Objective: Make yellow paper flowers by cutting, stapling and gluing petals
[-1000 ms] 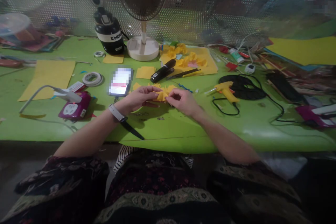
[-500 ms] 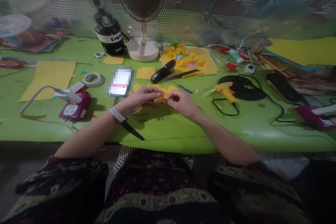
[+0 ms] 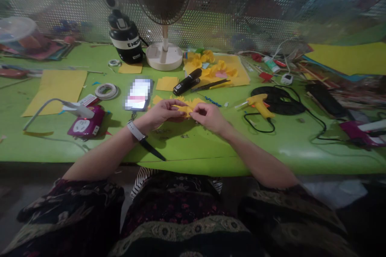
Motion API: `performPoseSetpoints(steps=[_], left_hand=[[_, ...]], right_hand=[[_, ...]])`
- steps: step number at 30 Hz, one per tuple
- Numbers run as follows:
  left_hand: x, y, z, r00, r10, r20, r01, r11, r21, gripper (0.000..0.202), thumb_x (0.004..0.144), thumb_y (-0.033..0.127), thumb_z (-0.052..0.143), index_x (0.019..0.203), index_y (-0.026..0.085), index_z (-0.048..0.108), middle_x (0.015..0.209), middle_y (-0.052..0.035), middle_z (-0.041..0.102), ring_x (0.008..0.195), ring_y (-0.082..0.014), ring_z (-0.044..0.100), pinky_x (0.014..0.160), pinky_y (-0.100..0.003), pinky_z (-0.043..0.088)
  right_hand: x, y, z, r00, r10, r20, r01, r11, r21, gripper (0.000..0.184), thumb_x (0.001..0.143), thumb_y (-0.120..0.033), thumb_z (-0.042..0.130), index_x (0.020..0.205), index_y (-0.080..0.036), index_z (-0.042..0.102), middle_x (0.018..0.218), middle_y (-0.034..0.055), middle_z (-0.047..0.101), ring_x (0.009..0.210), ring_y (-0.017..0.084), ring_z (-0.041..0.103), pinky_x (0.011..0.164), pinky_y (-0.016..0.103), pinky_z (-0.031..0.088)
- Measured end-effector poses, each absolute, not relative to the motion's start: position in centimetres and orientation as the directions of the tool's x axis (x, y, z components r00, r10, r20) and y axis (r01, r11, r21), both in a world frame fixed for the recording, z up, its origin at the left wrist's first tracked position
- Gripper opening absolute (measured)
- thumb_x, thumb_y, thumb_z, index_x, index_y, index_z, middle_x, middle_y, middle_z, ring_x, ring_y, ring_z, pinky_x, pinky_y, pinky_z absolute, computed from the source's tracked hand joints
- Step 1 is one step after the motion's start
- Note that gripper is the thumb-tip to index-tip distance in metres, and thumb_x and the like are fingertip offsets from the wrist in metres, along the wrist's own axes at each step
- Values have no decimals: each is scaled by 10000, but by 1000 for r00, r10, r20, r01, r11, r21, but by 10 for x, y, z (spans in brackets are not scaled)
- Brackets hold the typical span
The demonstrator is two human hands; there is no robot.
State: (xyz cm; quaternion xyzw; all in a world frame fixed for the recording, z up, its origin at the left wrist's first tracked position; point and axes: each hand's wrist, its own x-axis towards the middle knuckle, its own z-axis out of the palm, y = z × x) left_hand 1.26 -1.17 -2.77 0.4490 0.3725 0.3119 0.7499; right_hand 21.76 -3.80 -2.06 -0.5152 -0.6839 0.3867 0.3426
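Observation:
A small piece of yellow paper (image 3: pixel 185 109) is pinched between my two hands above the green table. My left hand (image 3: pixel 161 113), with a white band at the wrist, grips its left side between thumb and fingers. My right hand (image 3: pixel 208 118) is closed on its right edge, thumb against forefinger. More yellow paper pieces lie just behind the hands, partly hidden by them. A black stapler (image 3: pixel 187 82) rests beyond, beside a pair of dark scissors (image 3: pixel 209 85). A dark-handled knife or blade (image 3: pixel 154 150) lies below my left wrist.
A lit phone (image 3: pixel 138 94) and a tape roll (image 3: pixel 106 91) lie to the left, near a purple power adapter (image 3: pixel 87 122). At right sits a yellow glue gun (image 3: pixel 259 104) with its cord. Behind stand a fan (image 3: pixel 164 56), a black bottle (image 3: pixel 125 40) and yellow paper flowers (image 3: pixel 221 68).
The yellow paper between my fingers has turned and shows more of its flat face. My left fingers have spread slightly around it; both arms stay in nearly the same place.

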Motion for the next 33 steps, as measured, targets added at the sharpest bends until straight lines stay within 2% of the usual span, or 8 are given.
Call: performPoseSetpoints(steps=[14,18,21,25,29,33], left_hand=[[11,-11,-28,534,810,-241,-140,366,920,368,778,97,786,1126,114,667,858,-57,769,793,-140,746,824,-297,613],[10,-10,-31,543,813,-211,-135,332,933,392,773,105,797,1143,116,668,876,-68,775,807,-144,748,841,-301,612],[11,-11,-32,541,817,-202,-134,321,938,369,782,112,789,1131,120,669,853,-58,773,798,-140,747,834,-301,614],[13,-12,-32,541,818,-196,-131,313,941,332,797,117,774,1113,126,673,819,-39,765,762,-126,737,835,-305,613],[12,-11,-31,538,817,-209,-125,323,938,326,782,119,789,1089,123,681,847,-57,769,784,-142,741,830,-316,614],[8,-7,-26,534,793,-295,-50,377,925,212,771,170,808,959,125,721,873,-69,770,752,-138,736,728,-269,620]], right_hand=[[220,-36,-20,-256,967,11,375,110,-921,213,781,-356,673,693,-193,569,622,-8,579,566,126,520,549,284,423],[219,-35,-21,-213,977,-23,240,29,-970,312,727,-373,755,843,-213,514,726,-18,601,602,127,561,532,274,476],[219,-34,-21,-208,977,-50,196,-9,-981,409,737,-400,767,965,-220,479,709,-40,600,585,125,561,511,263,479],[220,-34,-23,-265,964,-37,206,19,-978,412,786,-393,736,1050,-222,469,620,-87,549,493,105,506,473,248,433],[221,-34,-23,-320,947,-6,207,63,-976,422,820,-358,718,1143,-226,482,657,-87,546,522,105,542,513,256,458],[223,-34,-22,-361,932,21,161,85,-983,417,833,-349,711,1162,-222,489,696,-74,553,554,107,558,529,257,468]])
